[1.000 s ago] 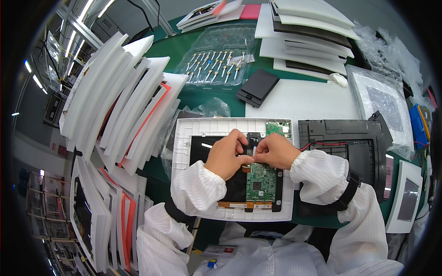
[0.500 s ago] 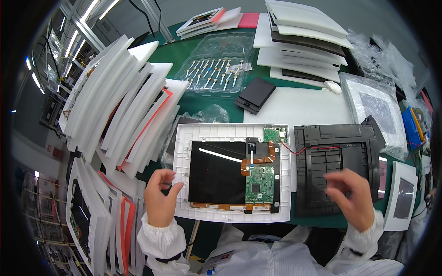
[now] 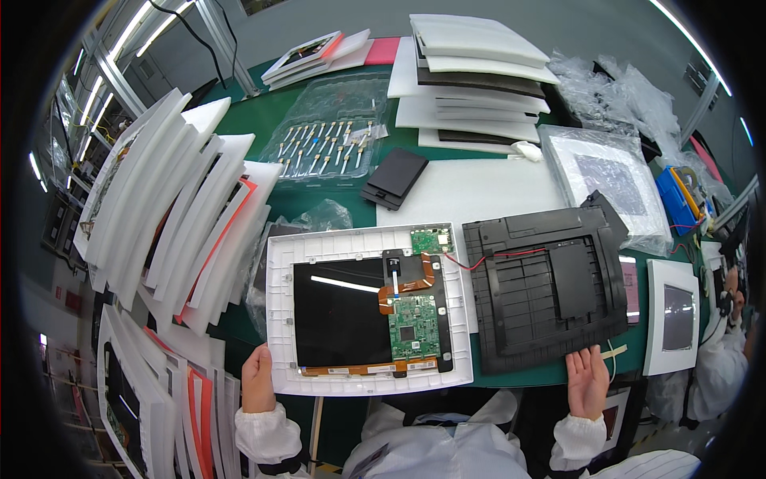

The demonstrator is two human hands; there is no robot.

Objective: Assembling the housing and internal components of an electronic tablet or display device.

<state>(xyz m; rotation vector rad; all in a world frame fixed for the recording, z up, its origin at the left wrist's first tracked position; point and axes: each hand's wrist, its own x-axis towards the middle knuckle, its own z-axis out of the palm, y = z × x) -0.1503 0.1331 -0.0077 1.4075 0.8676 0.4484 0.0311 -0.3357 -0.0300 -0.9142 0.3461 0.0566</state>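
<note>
A white display housing [image 3: 281, 315] lies on the bench with its inside facing up. It holds a dark screen panel [image 3: 339, 307], a green circuit board [image 3: 415, 331] and orange flat cables [image 3: 411, 285]. My left hand [image 3: 257, 380] is closed on the housing's lower left edge. Right of it sits a ribbed black back cover [image 3: 519, 319], turned slightly askew. A thin red and black wire [image 3: 511, 254] runs from a small corner board [image 3: 431, 240] to this cover. My right hand [image 3: 587, 382] is open, fingers straight, fingertips at the cover's lower edge.
Foam-separated panels [image 3: 171, 215] stand stacked at the left. Behind are a clear tray [image 3: 323, 148] of small cables, a black flat case [image 3: 395, 177] and piled foam sheets [image 3: 479, 68]. Wrapped panels [image 3: 610, 188] and a white-framed screen [image 3: 672, 315] lie right.
My left hand has moved down to the housing's lower left edge and closed there. My right hand has dropped from above the cover to its lower edge; the cover has turned slightly. The view has shifted.
</note>
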